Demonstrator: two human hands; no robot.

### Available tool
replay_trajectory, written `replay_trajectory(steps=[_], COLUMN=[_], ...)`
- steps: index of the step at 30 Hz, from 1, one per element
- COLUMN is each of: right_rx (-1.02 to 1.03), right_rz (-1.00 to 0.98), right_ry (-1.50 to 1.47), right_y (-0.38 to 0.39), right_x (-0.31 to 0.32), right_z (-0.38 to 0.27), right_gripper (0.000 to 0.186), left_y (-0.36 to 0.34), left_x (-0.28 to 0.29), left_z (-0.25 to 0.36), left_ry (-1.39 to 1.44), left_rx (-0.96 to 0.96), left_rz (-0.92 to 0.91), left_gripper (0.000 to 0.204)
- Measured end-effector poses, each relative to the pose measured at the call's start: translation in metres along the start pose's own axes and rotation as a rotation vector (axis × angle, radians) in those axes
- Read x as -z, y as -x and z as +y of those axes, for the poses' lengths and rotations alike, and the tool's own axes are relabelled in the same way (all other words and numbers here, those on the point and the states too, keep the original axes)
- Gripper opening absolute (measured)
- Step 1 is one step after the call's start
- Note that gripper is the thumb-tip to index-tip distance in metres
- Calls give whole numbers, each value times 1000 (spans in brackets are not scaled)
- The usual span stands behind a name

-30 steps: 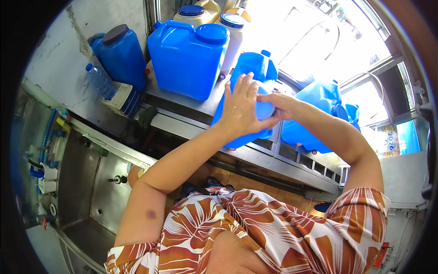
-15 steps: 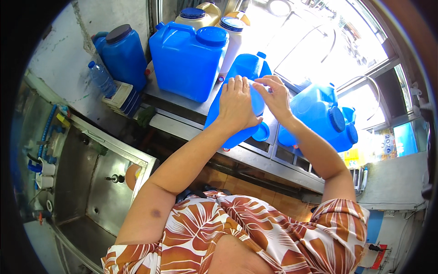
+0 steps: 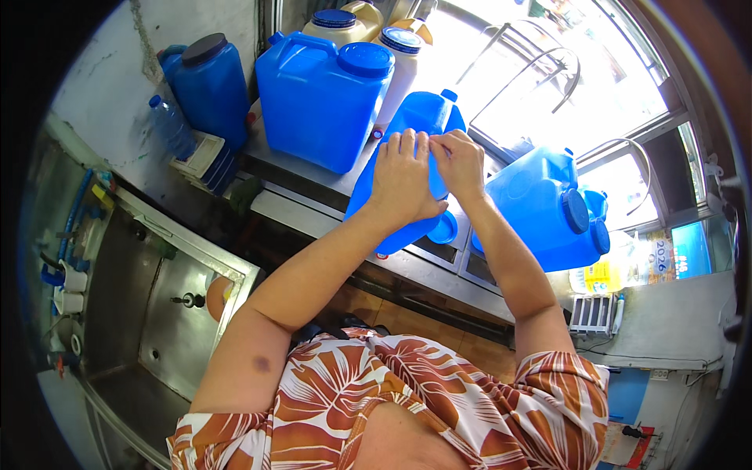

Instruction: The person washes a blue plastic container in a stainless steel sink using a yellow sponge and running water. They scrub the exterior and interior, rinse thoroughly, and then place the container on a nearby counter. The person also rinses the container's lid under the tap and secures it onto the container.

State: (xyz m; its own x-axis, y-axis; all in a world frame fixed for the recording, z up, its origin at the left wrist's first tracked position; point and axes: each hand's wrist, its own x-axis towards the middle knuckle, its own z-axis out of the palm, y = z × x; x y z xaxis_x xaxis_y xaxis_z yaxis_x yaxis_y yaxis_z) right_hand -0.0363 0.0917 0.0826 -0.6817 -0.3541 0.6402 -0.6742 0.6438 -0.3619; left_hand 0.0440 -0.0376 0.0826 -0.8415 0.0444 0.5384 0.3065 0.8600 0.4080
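My left hand (image 3: 403, 176) lies flat over a blue plastic jug (image 3: 363, 194), its fingers stretched forward and the thumb apart. Close beside it, my right hand (image 3: 459, 164) has its fingers drawn together in a pinch near the left fingertips. Whatever that pinch holds, if anything, is hidden. Both hands cover much of the jug's upper side. A round blue lid (image 3: 443, 229) shows just below the left thumb, at the jug's near right side. Beyond the hands, a blue container part with a small cap (image 3: 449, 95) rises; whether it belongs to the same jug I cannot tell.
A large blue jug (image 3: 317, 110) stands upright on the metal counter (image 3: 298, 211), with pale jugs (image 3: 333, 31) behind. More blue jugs (image 3: 533, 196) lie tilted at right. A dark-lidded blue jug (image 3: 210, 90) and plastic bottle (image 3: 171, 125) are far left, above a steel sink (image 3: 176, 313).
My right hand has moved left and closed from spread fingers into a pinch beside the left hand. My left hand stays on the jug. The view has shifted slightly.
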Motion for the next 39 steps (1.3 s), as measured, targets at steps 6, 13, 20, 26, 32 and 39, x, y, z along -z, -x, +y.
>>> replay_trajectory(steps=[6, 13, 20, 26, 32, 39], right_rx=[-130, -220, -236, -94, -151, -376], right_rz=[-80, -195, -80, -12, -65, -111], right_ry=[-61, 77, -11, 44, -45, -208], right_y=[-7, -12, 16, 17, 16, 24], right_x=[4, 27, 34, 25, 25, 23], right_z=[7, 14, 16, 21, 26, 23], right_gripper=[13, 19, 16, 12, 10, 12], left_y=[22, 32, 34, 26, -14, -31], left_x=[6, -13, -18, -4, 0, -2], left_z=[-24, -9, 16, 10, 10, 12], left_ry=[237, 487, 427, 364, 42, 19], left_rx=[68, 166, 189, 222, -27, -41], left_rz=[89, 157, 214, 25, -59, -351], left_gripper=[140, 146, 142, 138, 117, 113])
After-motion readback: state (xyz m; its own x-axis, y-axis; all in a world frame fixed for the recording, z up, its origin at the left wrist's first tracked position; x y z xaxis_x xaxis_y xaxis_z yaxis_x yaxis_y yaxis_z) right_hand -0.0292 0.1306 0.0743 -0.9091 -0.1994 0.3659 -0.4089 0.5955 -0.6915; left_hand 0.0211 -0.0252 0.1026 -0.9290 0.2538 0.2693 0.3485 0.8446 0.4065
